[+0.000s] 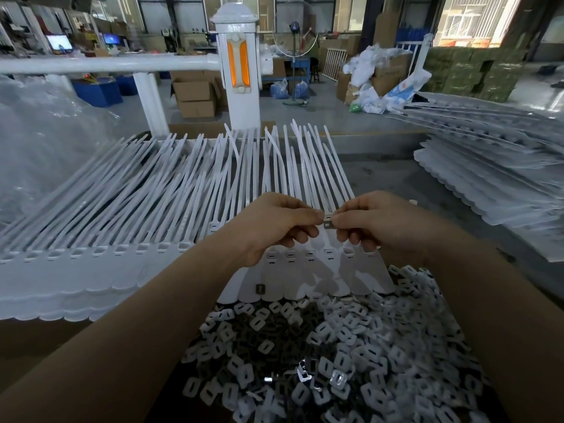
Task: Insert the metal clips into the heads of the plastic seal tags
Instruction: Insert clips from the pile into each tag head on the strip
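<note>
My left hand [274, 224] and my right hand [369, 221] meet fingertip to fingertip above a strip of white plastic seal tags [305, 270]. Between the thumbs and forefingers of both hands sits a small metal clip [327, 221], pinched from each side. The tag heads with their slots [309, 254] lie in a row just below my fingers, their long tails fanning away from me. One dark clip [260, 289] lies loose on a tag's flat end. A heap of small white caps and dark metal clips [335, 346] fills the near foreground.
A long row of more white seal tags [100, 227] stretches left across the table. Stacked tag strips [500, 178] lie at the right. A clear plastic bag [39, 138] sits far left. A white fence post [238, 65] and rail stand behind the table.
</note>
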`<state>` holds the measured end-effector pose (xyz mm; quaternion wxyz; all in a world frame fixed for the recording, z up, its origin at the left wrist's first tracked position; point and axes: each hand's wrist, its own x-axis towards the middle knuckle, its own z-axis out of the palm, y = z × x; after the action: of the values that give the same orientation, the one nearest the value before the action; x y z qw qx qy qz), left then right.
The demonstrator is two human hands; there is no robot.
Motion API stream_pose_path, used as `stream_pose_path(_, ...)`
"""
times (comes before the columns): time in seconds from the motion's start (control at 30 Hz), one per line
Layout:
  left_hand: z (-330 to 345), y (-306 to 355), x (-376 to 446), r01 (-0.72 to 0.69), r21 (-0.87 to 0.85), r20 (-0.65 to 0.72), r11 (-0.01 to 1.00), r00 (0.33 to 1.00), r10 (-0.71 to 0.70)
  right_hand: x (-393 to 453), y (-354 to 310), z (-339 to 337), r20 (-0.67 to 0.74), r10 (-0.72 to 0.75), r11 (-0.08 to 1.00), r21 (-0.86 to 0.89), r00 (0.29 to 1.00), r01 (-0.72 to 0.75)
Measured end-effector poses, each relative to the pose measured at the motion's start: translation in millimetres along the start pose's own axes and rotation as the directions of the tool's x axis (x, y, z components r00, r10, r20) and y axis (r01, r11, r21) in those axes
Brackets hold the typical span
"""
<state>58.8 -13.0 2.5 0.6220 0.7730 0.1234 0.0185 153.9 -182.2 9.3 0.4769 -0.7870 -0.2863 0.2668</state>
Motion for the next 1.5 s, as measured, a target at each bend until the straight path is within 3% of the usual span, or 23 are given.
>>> stream_pose_path(0.2, 2, -3, 4, -0.075, 0.235, -0.02, 0.969, 0.996, 0.082, -3, -1, 4, -0.006, -0.061, 0.994, -0.091, 0.998, 0.06)
stream_pose_path(0.27, 2, -4, 5, -0.082, 0.271, -0.013, 0.959, 0.996, 0.089, 2, 2, 7, -0.161, -0.104, 0.99, -0.106, 0.981, 0.088)
stream_pose_path(0.37, 4, -5, 6, -0.095, 0.311, -0.02, 0.946, 0.994, 0.106, 12, 12, 7, -0.473, -0.122, 0.988, -0.138, 0.873, 0.063)
stream_pose_path(0.43, 10, -4, 6, -0.116, 0.354, -0.021, 0.928, 0.991, 0.132, 17, 21, 10, -0.525, -0.068, 0.996, -0.089, 0.849, 0.025)
stream_pose_path(0.57, 31, -4, 9, -0.16, 0.457, 0.009, 0.875, 0.984, 0.175, 22, 32, 15, -0.487, -0.054, 0.995, -0.095, 0.872, 0.009)
stream_pose_path(0.8, 47, -6, 16, -0.132, 0.719, 0.026, 0.682, 0.986, 0.163, 26, 35, 15, -0.475, -0.082, 0.991, -0.135, 0.876, 0.02)
stream_pose_path(1.13, 46, -7, 17, -0.095, 0.757, -0.016, 0.647, 0.986, 0.164, 27, 37, 16, -0.473, -0.118, 0.987, -0.15, 0.873, 0.052)
stream_pose_path(1.5, 45, -8, 16, -0.091, 0.701, -0.013, 0.708, 0.99, 0.14, 27, 37, 16, -0.467, -0.111, 0.988, -0.151, 0.877, 0.045)
